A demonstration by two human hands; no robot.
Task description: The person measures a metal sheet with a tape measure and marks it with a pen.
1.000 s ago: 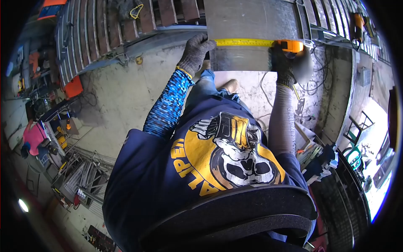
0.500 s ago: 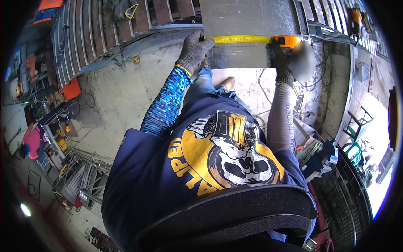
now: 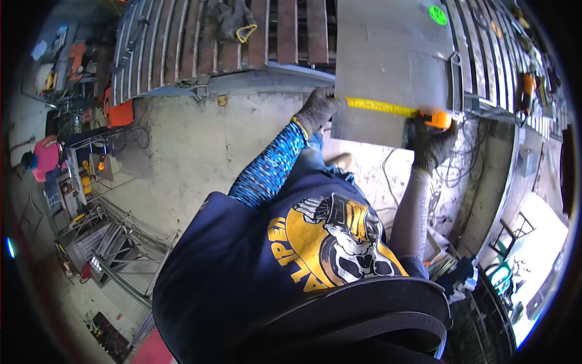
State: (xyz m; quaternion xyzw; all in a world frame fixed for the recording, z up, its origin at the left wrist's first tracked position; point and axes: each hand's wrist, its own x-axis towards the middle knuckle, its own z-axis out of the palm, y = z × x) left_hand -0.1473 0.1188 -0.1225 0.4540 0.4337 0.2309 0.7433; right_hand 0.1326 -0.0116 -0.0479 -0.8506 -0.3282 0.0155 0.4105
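Pinching end of thin yellow tape blade [image 3: 381,107] with knit-gloved left hand [image 3: 318,109], closed at edge of flat, smooth grey metal sheet [image 3: 388,60]. Gripping boxy orange tape measure case [image 3: 439,119] in closed gloved right hand [image 3: 431,144], blade straight between both hands across sheet.

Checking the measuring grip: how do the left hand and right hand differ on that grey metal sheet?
The left hand pins the yellow tape blade at the left edge of the grey metal sheet; the right hand grips the orange tape-measure case near its right edge. The left hand has a blue-patterned sleeve, the right hand a plain grey sleeve. Both wear dark knit gloves.
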